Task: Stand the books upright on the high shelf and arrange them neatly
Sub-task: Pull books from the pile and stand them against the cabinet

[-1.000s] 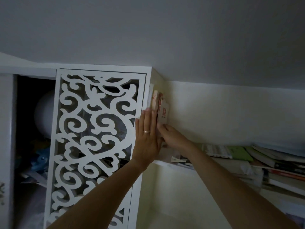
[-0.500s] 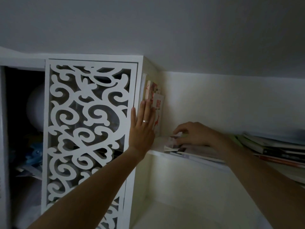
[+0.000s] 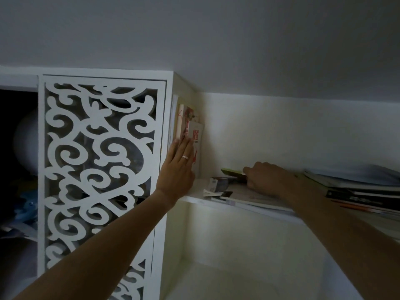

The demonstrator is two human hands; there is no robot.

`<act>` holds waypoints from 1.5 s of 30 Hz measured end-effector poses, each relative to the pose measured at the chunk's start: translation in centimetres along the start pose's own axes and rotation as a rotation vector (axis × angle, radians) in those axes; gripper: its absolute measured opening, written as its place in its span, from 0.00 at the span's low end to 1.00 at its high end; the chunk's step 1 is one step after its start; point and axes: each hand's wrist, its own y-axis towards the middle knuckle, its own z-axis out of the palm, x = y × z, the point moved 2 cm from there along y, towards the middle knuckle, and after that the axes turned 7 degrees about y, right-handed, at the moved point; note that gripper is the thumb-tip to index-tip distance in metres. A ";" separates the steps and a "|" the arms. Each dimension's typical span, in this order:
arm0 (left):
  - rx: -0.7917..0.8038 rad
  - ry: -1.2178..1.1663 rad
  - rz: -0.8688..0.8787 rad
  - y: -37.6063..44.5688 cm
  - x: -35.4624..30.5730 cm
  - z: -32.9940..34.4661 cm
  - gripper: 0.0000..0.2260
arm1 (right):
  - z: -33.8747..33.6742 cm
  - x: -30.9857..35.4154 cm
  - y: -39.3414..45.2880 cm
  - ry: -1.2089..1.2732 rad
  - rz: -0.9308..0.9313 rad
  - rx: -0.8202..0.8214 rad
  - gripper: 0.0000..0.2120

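A few books (image 3: 187,124) stand upright at the left end of the high white shelf (image 3: 194,199), against the cabinet side. My left hand (image 3: 178,167) presses flat on their spines with straight fingers, a ring on one finger. Further right, several books lie flat in a pile (image 3: 242,194). My right hand (image 3: 265,177) rests on this pile, fingers curled round the edge of a thin green book (image 3: 232,171) whose left end is raised off the pile. More flat books (image 3: 355,187) are stacked at the shelf's right.
A white cabinet door with cut-out scrollwork (image 3: 99,169) stands left of the shelf. Beyond it is an open dark compartment (image 3: 17,169) with a pale round object and blue things. Below the shelf is a white recess (image 3: 238,256). The ceiling is close above.
My right hand left the standing books, moved right to the flat pile and took hold of the green book. My left hand stayed pressed on the upright books.
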 end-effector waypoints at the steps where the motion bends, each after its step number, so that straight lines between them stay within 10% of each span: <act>1: -0.020 -0.014 -0.008 0.0 0.0 -0.1 0.29 | 0.0 0.3 0.1 -0.019 -0.006 -0.021 0.14; 13: -0.046 -0.208 -0.030 -0.1 -0.1 -0.1 0.26 | -2.5 7.5 3.7 0.930 0.112 -0.667 0.17; 26: -0.047 -0.125 -0.027 -0.6 -0.4 0.3 0.29 | 0.5 13.7 6.8 1.396 -0.256 -0.104 0.28; 33: -0.071 -0.177 -0.046 -0.4 -0.4 0.6 0.38 | 2.9 10.6 6.2 0.912 -0.013 0.155 0.35; 38: -0.082 -0.140 -0.032 -0.5 -0.3 0.8 0.32 | 0.3 8.1 3.7 0.638 -0.090 0.070 0.16; 45: -0.059 -0.103 -0.028 -0.4 -0.2 -0.1 0.27 | -2.1 5.7 -1.5 0.322 -0.059 0.547 0.37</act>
